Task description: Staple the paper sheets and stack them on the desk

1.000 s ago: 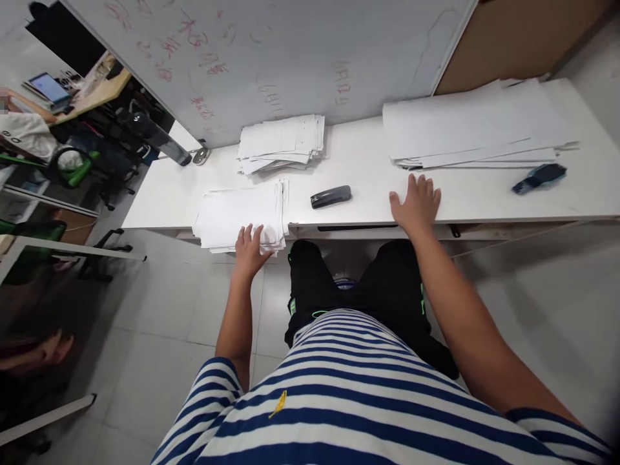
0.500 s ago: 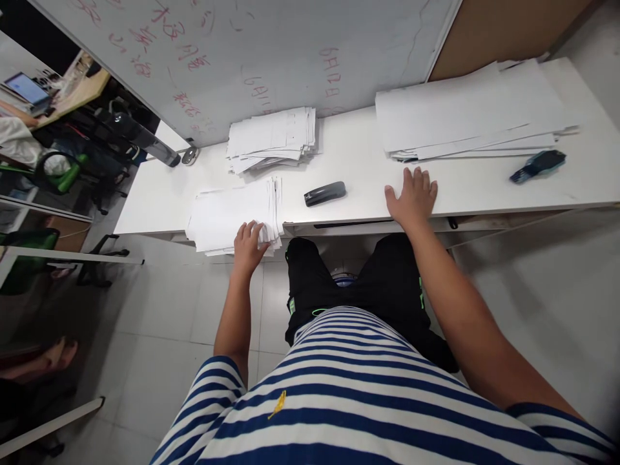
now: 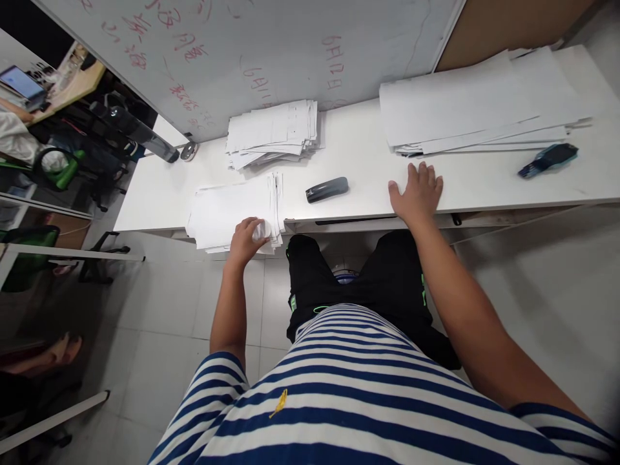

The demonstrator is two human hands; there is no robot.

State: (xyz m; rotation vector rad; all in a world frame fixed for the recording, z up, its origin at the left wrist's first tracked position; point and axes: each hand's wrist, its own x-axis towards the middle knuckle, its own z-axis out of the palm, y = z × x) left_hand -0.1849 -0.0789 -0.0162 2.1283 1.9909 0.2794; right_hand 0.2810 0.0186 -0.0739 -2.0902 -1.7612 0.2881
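Head camera shows a whiteboard (image 3: 290, 39) along the back, written on in red, and below it the long white worktop (image 3: 356, 145) that crosses the view from left to right. On my own body come a blue-and-white striped shirt (image 3: 349, 387) and black trousers (image 3: 314, 290), the knees at the worktop's front edge. Of the papers, the wide stack (image 3: 460, 103) is the largest, lying at the back on the right, its sheets uneven along the near side. The front stack (image 3: 225, 210) lies left of centre and juts out past the front edge; the rear stack (image 3: 274, 129) sits just behind it, fanned and close to the board. A dark bottle (image 3: 140, 132) shows at the left end. My right grip (image 3: 417, 194) is spread wide, palm down at the worktop's front edge, with nothing in it, just short of the wide stack. My left grip (image 3: 245, 239) is half curled over the near right corner of the front stack, thumb apart from the fingers beside a buckled bit of paper; whether a sheet is pinched, I cannot tell. Smaller are a blue-and-black object (image 3: 549, 159) at the right, a dark stapler-shaped piece (image 3: 327, 189) between my two hands, and a little round object (image 3: 188, 151) beside the bottle.
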